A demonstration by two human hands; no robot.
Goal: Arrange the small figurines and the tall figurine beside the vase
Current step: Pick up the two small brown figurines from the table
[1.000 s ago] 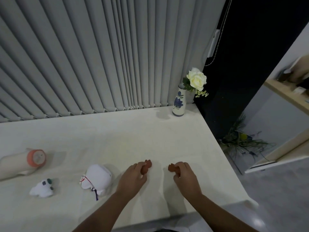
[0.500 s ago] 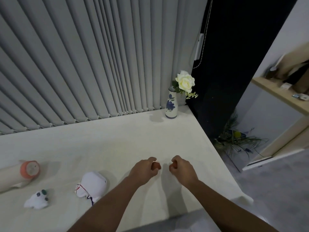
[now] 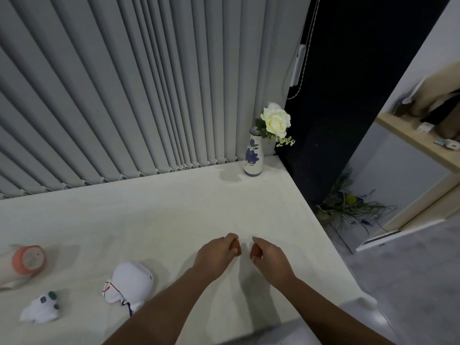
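Meanwhile, both hands hung close together over the pale counter (image 3: 174, 220), near its front right part. The left hand (image 3: 216, 253) was curled around a small reddish-brown figurine (image 3: 236, 249), of which only a sliver showed past the fingers. The right hand (image 3: 270, 255) was closed on a second reddish-brown figurine (image 3: 254, 252), likewise mostly hidden in the grip. The 2 hands were just beside each other without touching, and whether the figurines rested on the counter or were held clear of it could not be told.

The vase (image 3: 253, 158), white with a blue flower painted on it, stood upright at the far right corner of the counter, close to the grey vertical blinds (image 3: 124, 83). A cream rose (image 3: 275, 123) with green leaves leaned out of it to the right. The stretch of counter between the hands and the vase was bare.

Well apart to the left lay the other pieces. A white rounded figurine (image 3: 130, 282) with red and dark cords lay on its side, just left of the left forearm. Farther left, a small white figurine (image 3: 41, 308) with dark green dots sat near the front edge. Behind it, a tall pale figurine (image 3: 15, 267) with an orange-pink ring at its end lay tipped over, partly cut off by the left edge of the view.

Beyond the counter's right edge, a leafy plant (image 3: 348, 207) sat on the grey floor.
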